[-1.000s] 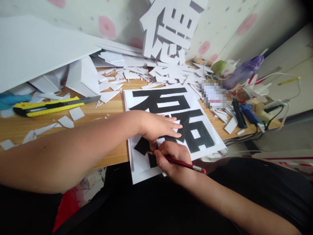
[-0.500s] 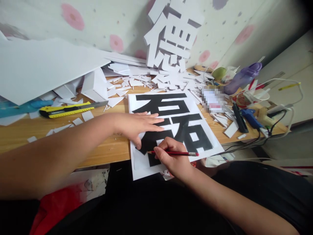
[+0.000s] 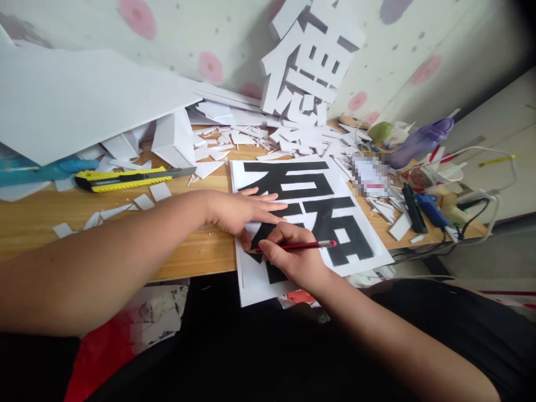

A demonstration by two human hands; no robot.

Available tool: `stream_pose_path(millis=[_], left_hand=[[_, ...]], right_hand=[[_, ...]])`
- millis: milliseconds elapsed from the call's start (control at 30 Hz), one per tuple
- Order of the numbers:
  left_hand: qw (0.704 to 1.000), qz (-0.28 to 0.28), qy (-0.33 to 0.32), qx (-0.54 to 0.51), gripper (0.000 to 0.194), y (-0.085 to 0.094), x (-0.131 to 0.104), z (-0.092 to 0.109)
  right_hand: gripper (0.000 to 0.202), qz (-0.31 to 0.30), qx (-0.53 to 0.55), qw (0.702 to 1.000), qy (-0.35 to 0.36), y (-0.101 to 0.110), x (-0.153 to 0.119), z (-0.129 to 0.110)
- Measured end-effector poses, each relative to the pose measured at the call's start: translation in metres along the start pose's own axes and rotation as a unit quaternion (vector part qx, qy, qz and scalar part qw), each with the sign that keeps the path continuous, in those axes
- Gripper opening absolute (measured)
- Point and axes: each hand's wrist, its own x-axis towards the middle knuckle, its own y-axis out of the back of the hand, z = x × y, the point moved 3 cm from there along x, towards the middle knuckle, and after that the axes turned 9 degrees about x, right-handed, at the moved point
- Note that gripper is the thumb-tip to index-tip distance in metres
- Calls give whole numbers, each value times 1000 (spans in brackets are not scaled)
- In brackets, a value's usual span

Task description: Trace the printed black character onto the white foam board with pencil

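A white sheet (image 3: pixel 256 291) bearing a large black character (image 3: pixel 299 191) lies on the wooden table, its near corner jutting past the edge. My left hand (image 3: pixel 243 212) is spread flat across the sheet's left part, fingers stretched out over the black print. In my right hand (image 3: pixel 293 252) is a red and black pencil (image 3: pixel 307 245), pinched between thumb and fingers. Its tip touches or nearly touches the edge of a black stroke, close to my left thumb. The right hand covers part of the lower character.
A yellow utility knife (image 3: pixel 125 178) lies to the left below a large white foam board (image 3: pixel 92 103). White scraps (image 3: pixel 247 137) litter the back. A cut-out white character (image 3: pixel 312 64) leans on the wall. A purple bottle (image 3: pixel 422 142), a blue tool (image 3: pixel 433 209) and cables are at right.
The pencil tip has moved up along the black stroke, closer to my left thumb. My left hand stays flat on the sheet. The whole view has shifted slightly.
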Motion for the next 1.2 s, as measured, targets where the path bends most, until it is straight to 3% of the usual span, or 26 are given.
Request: stream_pose_path(millis=[300,1200], left_hand=[[1000,-3,-22,-10,93,0,-2,-4],[1000,11,-14,-5,91,1,-1,-6]], right_hand=[[22,-12,-59,998,26,-5,-4,13],[32,-26,-78,996,23,12,-13,1]])
